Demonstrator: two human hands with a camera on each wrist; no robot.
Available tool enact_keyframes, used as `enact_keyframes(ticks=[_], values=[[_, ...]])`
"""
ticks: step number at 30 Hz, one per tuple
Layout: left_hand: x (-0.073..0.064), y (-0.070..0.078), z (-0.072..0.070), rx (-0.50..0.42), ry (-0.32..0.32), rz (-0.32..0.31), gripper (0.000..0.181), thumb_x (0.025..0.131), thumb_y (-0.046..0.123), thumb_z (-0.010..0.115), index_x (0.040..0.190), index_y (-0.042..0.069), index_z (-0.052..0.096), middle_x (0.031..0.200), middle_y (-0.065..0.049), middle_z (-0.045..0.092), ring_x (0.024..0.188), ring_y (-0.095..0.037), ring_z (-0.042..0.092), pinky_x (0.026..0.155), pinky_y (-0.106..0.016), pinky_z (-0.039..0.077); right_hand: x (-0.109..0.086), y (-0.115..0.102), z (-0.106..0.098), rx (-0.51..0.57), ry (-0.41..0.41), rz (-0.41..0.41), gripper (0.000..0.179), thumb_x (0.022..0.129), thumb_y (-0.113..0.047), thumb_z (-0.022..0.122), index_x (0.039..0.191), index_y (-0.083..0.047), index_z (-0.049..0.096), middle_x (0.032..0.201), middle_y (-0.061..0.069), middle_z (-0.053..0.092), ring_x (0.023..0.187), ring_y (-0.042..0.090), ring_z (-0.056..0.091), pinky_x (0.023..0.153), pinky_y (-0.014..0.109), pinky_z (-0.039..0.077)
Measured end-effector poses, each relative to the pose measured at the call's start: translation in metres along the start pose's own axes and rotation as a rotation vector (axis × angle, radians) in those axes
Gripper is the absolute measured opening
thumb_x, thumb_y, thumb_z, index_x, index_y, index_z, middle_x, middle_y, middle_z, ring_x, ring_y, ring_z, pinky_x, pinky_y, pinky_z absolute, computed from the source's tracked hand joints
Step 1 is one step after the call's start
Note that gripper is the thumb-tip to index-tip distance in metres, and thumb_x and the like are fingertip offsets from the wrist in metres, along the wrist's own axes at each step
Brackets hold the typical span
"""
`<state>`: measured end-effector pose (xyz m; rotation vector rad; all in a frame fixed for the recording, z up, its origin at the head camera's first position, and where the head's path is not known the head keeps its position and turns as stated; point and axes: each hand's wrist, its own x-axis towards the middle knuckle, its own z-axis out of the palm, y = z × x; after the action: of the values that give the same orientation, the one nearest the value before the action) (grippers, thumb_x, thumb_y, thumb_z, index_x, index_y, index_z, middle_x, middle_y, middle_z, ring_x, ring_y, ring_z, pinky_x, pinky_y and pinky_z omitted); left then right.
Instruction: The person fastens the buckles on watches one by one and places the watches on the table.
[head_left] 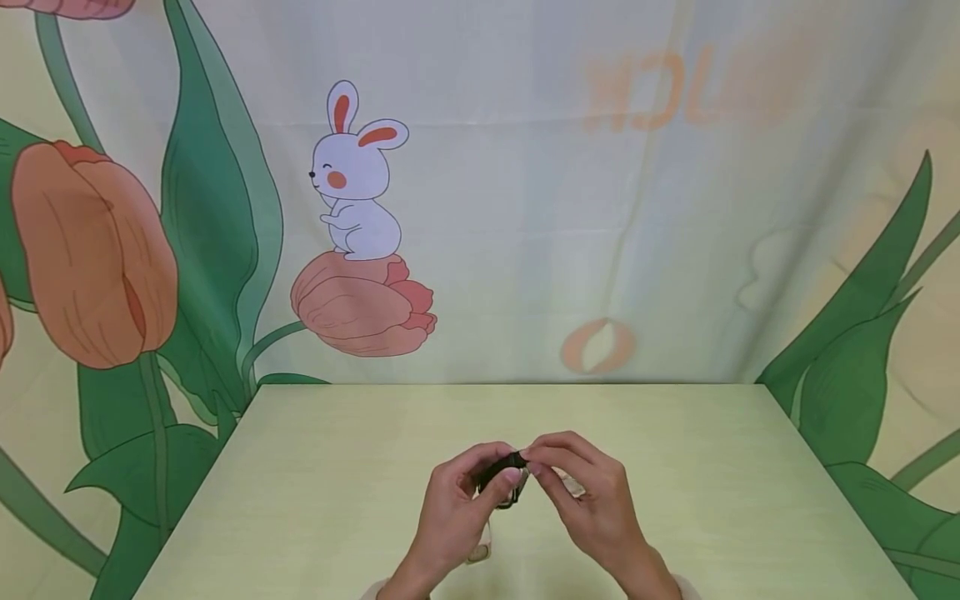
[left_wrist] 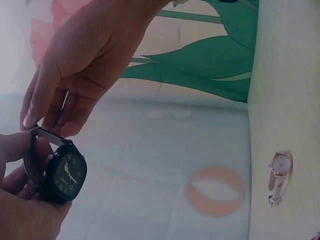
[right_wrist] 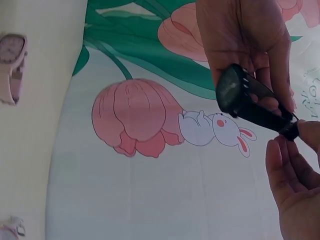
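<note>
A black wristwatch [head_left: 493, 472] is held up over the table between both hands, its strap looped round. My left hand [head_left: 456, 504] grips it by the strap, thumb on the near side. In the left wrist view its squarish dark dial [left_wrist: 69, 175] with pale numerals shows. My right hand [head_left: 603, 500] pinches the strap's end between thumb and fingers. The right wrist view shows that pinch close to the strap's dark end [right_wrist: 289, 129], and the watch case [right_wrist: 231, 91] near the left palm.
On the pale green table [head_left: 337, 450], a watch with a white strap and round rose-gold case [left_wrist: 281, 164] lies beyond the right hand. A pale pink squarish watch [right_wrist: 12, 52] lies by the left wrist. Behind the table hangs a curtain [head_left: 487, 208] printed with tulips and a rabbit.
</note>
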<state>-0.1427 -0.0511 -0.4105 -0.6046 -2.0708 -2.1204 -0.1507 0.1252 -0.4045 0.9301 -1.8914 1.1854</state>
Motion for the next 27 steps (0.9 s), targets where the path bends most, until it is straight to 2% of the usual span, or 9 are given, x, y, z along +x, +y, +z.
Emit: enact_keyframes(ticks=[3,6,15,20,27], values=[[0.0006,0.001,0.0005,-0.029,0.022,-0.051,0.021,0.093,0.015,0.068,0.11,0.002,0.067,0.104,-0.02,0.067,0.084,-0.01,0.064,0.071,-0.023,0.058,-0.0027,-0.0005,0.0021,0.018,0.005,0.069,0.037,0.078,0.009,0.075,0.109,-0.01,0.07,0.097,0.004,0.071,0.082,0.011,0.068,0.078,0.016,0.054],[0.0011,0.0014,0.0006,-0.057,0.038,-0.079,0.022,0.093,0.015,0.069,0.111,0.003,0.067,0.105,-0.02,0.067,0.083,-0.01,0.065,0.069,-0.024,0.058,-0.0045,-0.0008,0.0038,0.047,0.01,0.088,0.041,0.076,0.007,0.078,0.112,-0.01,0.068,0.098,0.005,0.072,0.082,0.011,0.069,0.078,0.018,0.055],[0.0003,0.0013,0.0007,-0.092,0.03,-0.061,0.022,0.091,0.013,0.07,0.109,0.002,0.069,0.103,-0.019,0.069,0.084,-0.017,0.069,0.073,-0.029,0.06,-0.0026,0.0004,0.0042,0.058,0.057,-0.004,0.036,0.076,0.008,0.078,0.109,-0.007,0.073,0.093,0.007,0.072,0.079,0.011,0.069,0.074,0.017,0.055],[-0.0004,-0.0011,0.0011,-0.105,0.026,-0.058,0.023,0.091,0.012,0.07,0.109,-0.001,0.069,0.103,-0.021,0.069,0.084,-0.015,0.069,0.074,-0.029,0.06,-0.0014,0.0002,0.0027,0.02,0.04,-0.027,0.034,0.077,0.007,0.077,0.108,-0.007,0.074,0.094,0.006,0.071,0.08,0.013,0.069,0.074,0.017,0.056],[-0.0007,-0.004,0.0033,-0.09,0.037,-0.031,0.02,0.09,0.011,0.07,0.108,0.0,0.069,0.103,-0.019,0.07,0.089,-0.012,0.069,0.078,-0.027,0.058,-0.0046,0.0057,0.0025,0.0,0.018,-0.102,0.021,0.086,0.001,0.072,0.106,-0.006,0.074,0.095,0.007,0.068,0.079,0.012,0.064,0.071,0.017,0.053]])
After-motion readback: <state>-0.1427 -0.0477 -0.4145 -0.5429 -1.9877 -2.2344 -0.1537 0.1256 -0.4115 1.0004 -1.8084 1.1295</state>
